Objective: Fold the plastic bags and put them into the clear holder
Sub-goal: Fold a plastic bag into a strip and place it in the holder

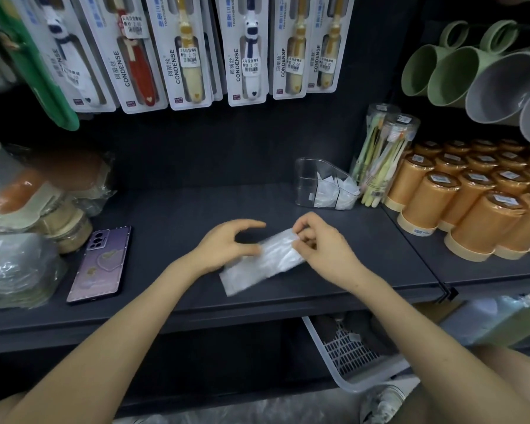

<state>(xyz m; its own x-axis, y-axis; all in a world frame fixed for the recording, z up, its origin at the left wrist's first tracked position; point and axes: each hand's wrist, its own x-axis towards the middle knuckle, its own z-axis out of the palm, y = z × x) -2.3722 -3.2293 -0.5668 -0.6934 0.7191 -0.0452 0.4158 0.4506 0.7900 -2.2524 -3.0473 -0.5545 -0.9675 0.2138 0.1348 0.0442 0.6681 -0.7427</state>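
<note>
A clear plastic bag (259, 264), folded into a long strip, lies on the dark shelf (172, 215) in front of me. My right hand (317, 243) pinches its far right end between thumb and fingers. My left hand (227, 244) rests on the strip's middle, fingers curved and spread above it. The clear holder (306, 179) stands at the back right of the shelf, and folded white bags (334, 191) sit inside it.
A purple phone (100, 264) lies at the left. Wrapped goods (28, 209) pile up further left. Orange cups (471, 197) and toothbrush tubes (383, 154) crowd the right. Toothbrush packs (190, 50) hang above. A white basket (346, 356) sits below the shelf.
</note>
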